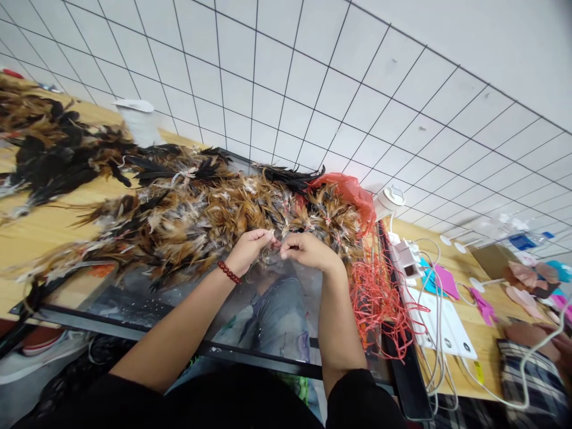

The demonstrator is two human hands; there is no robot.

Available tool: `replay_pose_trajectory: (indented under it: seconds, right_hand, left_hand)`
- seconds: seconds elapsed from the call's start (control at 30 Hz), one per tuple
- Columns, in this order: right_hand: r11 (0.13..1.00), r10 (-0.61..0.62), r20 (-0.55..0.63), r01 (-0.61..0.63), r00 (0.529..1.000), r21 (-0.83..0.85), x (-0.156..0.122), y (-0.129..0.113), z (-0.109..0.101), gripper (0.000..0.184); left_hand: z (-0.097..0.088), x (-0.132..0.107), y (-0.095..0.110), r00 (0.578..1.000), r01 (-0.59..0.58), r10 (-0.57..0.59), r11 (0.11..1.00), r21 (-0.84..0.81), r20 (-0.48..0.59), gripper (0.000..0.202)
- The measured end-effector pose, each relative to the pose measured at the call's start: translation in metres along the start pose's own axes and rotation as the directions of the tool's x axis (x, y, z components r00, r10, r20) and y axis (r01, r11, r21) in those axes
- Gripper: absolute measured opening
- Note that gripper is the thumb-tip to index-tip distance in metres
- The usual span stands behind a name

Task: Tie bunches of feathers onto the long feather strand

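Observation:
My left hand [251,245] and my right hand [305,249] meet over a glass table top [134,301], both pinched closed on something small and thin between them; I cannot make out what it is. A red bead bracelet [229,272] circles my left wrist. Just beyond the fingers lies a big heap of brown, tan and black feathers [192,208], several tied into small bundles. A loose tangle of red string [379,298] hangs to the right of my right forearm.
More feathers [49,143] cover the wooden table at the left, by a white spool [138,122]. A red plastic bag [353,193] sits behind the heap. At right lie a white power strip [440,325], cables, pink paper pieces and another person's plaid sleeve [531,378]. A tiled wall stands behind.

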State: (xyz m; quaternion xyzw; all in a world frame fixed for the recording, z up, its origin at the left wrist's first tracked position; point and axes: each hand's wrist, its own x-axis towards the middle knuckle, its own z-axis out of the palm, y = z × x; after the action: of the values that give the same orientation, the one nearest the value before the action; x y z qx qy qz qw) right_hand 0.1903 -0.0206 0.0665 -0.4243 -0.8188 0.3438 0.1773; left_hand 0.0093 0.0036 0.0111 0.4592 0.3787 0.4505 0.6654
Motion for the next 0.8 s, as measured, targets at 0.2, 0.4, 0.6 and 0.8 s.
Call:
replay_pose_trajectory:
  seconds: [0.2,0.4,0.6,0.8]
  right_hand:
    - [0.994,0.01,-0.175,-0.028,0.985,-0.104,0.007,-0.004,0.007,0.016]
    - [0.941,-0.012,-0.352,-0.108,0.936,-0.32,0.016,-0.006,0.014,0.013]
    - [0.905,-0.006,-0.4,-0.166,0.917,-0.393,0.018,-0.006,0.017,0.012]
    - [0.909,0.149,-0.67,-0.368,0.727,-0.197,0.026,0.031,0.021,0.013]
  left_hand:
    - [-0.001,0.0,-0.003,0.999,0.015,-0.016,1.0,0.003,0.036,0.029]
    - [-0.003,0.0,-0.008,0.991,0.002,-0.008,0.999,0.044,0.131,0.031]
    - [-0.003,0.0,-0.007,0.985,0.014,-0.018,1.0,0.026,0.169,0.03]
    - [-0.003,0.001,-0.002,0.999,-0.044,0.045,0.998,-0.048,0.007,0.03]
